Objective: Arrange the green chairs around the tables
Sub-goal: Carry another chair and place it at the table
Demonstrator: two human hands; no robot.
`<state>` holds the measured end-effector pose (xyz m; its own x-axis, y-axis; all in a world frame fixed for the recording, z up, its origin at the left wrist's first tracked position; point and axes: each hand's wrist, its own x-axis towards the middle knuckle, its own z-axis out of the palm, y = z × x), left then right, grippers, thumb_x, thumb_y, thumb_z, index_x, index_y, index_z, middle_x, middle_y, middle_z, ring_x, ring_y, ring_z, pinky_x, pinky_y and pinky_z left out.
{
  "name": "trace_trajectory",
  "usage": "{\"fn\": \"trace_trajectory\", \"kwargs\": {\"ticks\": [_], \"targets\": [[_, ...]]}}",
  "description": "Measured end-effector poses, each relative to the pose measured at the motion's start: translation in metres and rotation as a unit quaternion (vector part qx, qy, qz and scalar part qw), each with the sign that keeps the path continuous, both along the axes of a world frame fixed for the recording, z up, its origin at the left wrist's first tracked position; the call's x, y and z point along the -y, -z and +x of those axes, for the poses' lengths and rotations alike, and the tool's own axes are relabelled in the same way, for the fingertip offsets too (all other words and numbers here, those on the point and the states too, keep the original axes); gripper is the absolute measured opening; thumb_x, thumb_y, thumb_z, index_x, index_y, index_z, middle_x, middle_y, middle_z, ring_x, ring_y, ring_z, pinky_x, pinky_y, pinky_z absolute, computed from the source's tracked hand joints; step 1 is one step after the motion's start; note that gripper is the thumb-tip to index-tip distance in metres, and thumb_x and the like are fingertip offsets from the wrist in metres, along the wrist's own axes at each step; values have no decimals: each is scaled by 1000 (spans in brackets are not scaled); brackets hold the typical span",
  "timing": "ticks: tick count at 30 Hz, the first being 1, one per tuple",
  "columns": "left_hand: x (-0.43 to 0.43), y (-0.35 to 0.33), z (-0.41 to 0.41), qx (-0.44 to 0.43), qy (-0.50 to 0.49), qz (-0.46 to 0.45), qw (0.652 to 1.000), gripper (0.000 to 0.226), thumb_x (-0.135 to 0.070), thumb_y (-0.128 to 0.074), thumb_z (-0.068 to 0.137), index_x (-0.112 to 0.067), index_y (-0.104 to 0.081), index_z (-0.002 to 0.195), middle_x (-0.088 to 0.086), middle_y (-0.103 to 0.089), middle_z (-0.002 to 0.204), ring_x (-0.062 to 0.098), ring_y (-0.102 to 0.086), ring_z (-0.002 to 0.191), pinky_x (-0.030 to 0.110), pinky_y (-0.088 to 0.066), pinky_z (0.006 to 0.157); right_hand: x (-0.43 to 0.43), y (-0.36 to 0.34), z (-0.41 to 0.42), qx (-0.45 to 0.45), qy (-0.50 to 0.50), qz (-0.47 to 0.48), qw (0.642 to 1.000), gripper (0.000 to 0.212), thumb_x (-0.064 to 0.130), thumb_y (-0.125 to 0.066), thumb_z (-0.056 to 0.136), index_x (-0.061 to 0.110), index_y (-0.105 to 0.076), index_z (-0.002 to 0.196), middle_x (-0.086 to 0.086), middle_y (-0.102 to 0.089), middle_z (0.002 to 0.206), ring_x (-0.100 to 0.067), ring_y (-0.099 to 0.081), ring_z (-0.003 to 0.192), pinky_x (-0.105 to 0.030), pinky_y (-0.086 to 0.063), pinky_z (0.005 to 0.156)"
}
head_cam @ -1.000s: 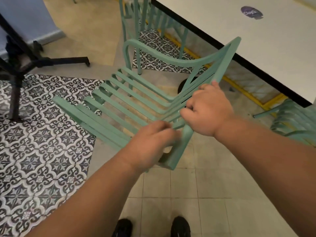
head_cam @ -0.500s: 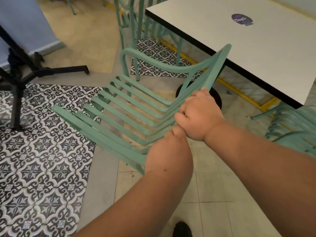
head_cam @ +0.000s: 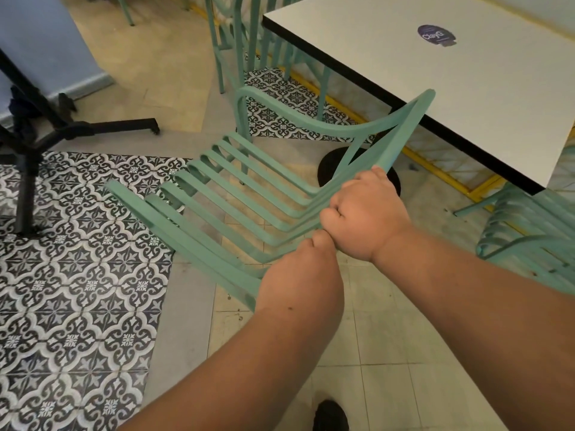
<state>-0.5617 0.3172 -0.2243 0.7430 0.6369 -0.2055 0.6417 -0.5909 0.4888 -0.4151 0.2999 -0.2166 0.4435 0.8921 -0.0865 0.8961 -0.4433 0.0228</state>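
Observation:
A green slatted chair (head_cam: 224,194) hangs tilted in front of me, its curved top rail near the corner of the white table (head_cam: 435,82). My right hand (head_cam: 364,216) grips the chair's side bar close to the rail. Just below it, my left hand (head_cam: 300,275) holds the same side of the frame, its fingers hidden under the bar. The two hands touch. Another green chair (head_cam: 249,35) stands at the table's far side, and a third green chair (head_cam: 529,237) sits at the right under the table's near corner.
The table's round black base (head_cam: 333,166) rests on the floor behind the held chair. A black metal stand (head_cam: 46,132) with spread legs occupies the left on patterned tiles. My black shoe (head_cam: 329,415) shows at the bottom. A yellow floor line (head_cam: 435,175) runs under the table.
My left hand slid from the seat slats to the frame under my right hand. The chair and view have shifted nearer the table's corner.

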Motion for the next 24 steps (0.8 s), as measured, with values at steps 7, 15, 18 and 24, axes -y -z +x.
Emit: {"fn": "trace_trajectory", "kwargs": {"ticks": [7,15,18,24], "targets": [[-2,3,-9,-22,23,30,999,34,-2,-48,88,-26,-26,97,-11,-32,75,10,-34,53,29,-24,46,10,-3,-7,-7,20,-13,1000,44,41,-20,81,26,-61,76,4,-44,74,-25,-46,100,-48,-20,120],[-31,8,-49,-32,61,78,995,27,-16,-50,95,-33,-38,112,-12,-46,77,12,-54,60,36,-53,56,5,-2,-30,-47,-12,4,999,43,50,-19,83,25,-46,59,7,-42,65,-24,-43,85,-45,-32,108],[-50,3,-70,-28,83,90,992,27,-22,-52,95,-38,-37,111,-14,-48,77,9,-56,61,35,-57,59,-3,2,-40,-49,-37,23,998,48,54,-23,92,27,-45,58,6,-47,66,-23,-45,80,-43,-35,94],[-86,-1,-101,-27,123,125,984,30,-25,-58,88,-40,-46,111,-15,-50,73,5,-49,54,22,-36,47,-18,6,-59,-42,-73,64,994,63,67,-23,100,26,-47,57,7,-48,58,-19,-45,68,-40,-25,75]]}}
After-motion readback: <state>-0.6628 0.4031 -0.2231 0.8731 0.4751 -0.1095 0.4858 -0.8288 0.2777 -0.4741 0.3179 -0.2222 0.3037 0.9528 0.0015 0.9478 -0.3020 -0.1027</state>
